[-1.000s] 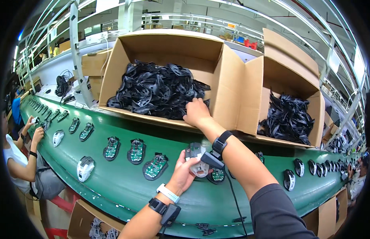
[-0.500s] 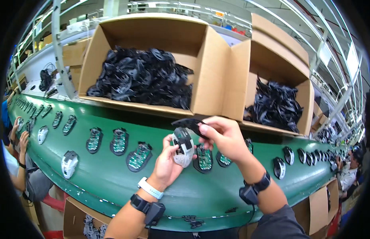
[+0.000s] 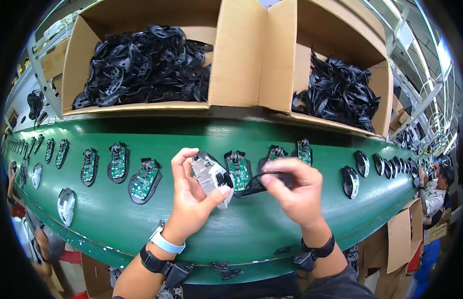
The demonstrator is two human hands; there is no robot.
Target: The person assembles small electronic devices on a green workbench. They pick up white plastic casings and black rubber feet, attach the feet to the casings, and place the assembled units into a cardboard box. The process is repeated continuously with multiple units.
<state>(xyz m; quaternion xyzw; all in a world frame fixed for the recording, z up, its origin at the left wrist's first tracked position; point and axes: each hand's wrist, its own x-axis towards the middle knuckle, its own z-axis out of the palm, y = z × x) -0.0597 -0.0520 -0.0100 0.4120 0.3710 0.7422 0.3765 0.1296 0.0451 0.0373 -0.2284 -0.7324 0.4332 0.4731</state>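
**Both hands meet over the belt with shell and black part**

Since the earlier frames, the right hand (image 3: 296, 192) has come back from the open cardboard box of black plastic parts (image 3: 141, 65) and now sits beside the left hand (image 3: 194, 197), above the green conveyor belt (image 3: 141, 224). The left hand grips a grey and white mouse shell (image 3: 211, 174) between thumb and curled fingers, tilted so its open side faces the other hand, apparently so the two pieces can be brought together. The right hand is closed in a pinch on a thin black plastic piece (image 3: 261, 179), its end touching or just beside the shell; which cannot be told. Below them, green circuit boards in black mouse bases (image 3: 144, 179) lie in a spaced row along the belt, within easy reach. A second cardboard box of black parts (image 3: 338, 94) stands behind at right.
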